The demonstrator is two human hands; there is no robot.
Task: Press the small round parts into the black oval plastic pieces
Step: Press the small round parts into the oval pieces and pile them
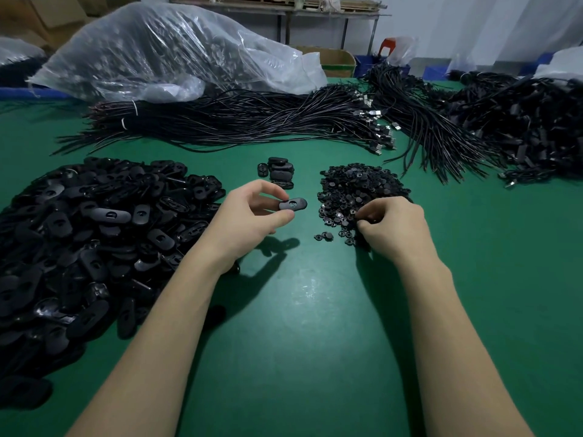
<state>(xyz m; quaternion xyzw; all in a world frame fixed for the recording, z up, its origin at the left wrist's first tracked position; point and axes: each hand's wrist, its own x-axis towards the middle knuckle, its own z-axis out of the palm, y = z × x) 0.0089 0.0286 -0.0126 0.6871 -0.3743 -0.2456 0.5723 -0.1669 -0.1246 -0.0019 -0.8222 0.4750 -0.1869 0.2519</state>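
Head view: green counter (315,357), both forearms reaching in from the bottom edge. L hand (249,216) is raised just above the counter, thumb & fingers (268,192) pinching one oval piece (293,204) at its left end; the piece juts right, roughly level, w/ a small hole on its top face. R hand (391,225) is down on the near edge of the round-parts pile (359,193), fingers curled into the pile; can't tell whether they hold a part, since the tips are buried among the parts. A few stray round parts (325,237) lie on the counter just left of that hand. Big heap of oval pieces (94,234) fills the left side, touching the L wrist area. Small stack of ovals (279,171) sits beyond the L hand, between the two piles. Farther back: bundles of black cables (236,121) across the counter, more cables (520,127) on the right, & a clear plastic bag (164,48) of dark items at back left.
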